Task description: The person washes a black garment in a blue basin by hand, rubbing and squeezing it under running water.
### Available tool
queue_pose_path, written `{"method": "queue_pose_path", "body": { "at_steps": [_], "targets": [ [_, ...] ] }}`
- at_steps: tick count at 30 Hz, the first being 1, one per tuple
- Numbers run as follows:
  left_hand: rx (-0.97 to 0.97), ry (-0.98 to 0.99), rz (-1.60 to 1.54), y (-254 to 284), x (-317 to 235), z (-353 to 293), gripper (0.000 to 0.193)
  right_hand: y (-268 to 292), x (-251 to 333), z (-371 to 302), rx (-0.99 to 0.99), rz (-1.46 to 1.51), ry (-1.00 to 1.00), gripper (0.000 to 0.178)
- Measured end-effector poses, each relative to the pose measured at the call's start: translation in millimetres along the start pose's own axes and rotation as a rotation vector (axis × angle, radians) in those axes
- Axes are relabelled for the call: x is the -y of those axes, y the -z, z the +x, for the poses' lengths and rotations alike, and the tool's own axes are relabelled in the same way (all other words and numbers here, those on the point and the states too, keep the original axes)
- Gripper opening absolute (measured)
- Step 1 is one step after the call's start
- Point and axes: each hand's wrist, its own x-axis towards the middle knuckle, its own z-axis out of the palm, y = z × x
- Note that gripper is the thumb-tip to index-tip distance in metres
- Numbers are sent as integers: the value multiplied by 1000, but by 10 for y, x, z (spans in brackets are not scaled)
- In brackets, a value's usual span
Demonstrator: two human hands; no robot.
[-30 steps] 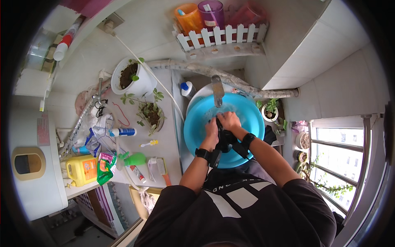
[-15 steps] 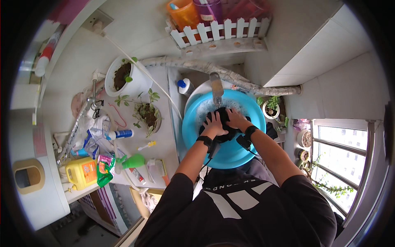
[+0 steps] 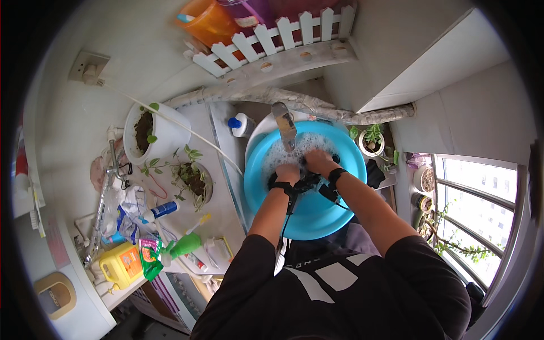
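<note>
Pale tabletop [image 3: 225, 197] beside a white sink [image 3: 259, 131], seen from above. Toward the wall stand a white pot [image 3: 171, 141] and a smaller leafy potted plant [image 3: 194, 180]. Nearer the front edge are a yellow jug [image 3: 117, 266], a green and pink pouch [image 3: 150, 258] just beside it, and a green bottle [image 3: 187, 244] lying tilted. A blue tube [image 3: 165, 209] lies behind these. The blue basin [image 3: 317, 222] sits over the sink, whose rim shows behind it.

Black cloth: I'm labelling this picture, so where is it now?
In the head view, the black cloth lies right of centre, amid suds in the blue basin, by the left hand and right hand.
</note>
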Motion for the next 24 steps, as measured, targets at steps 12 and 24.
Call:
{"method": "queue_pose_path", "body": {
  "at_steps": [12,24],
  "targets": [
    [-483,-121,-401,-146,145,-305,51,-10,-278,51,-146,527,159,45],
    [-472,69,-1998,-89,232,-906,79,576,858,-760,-394,885,10,39]
  ]
}}
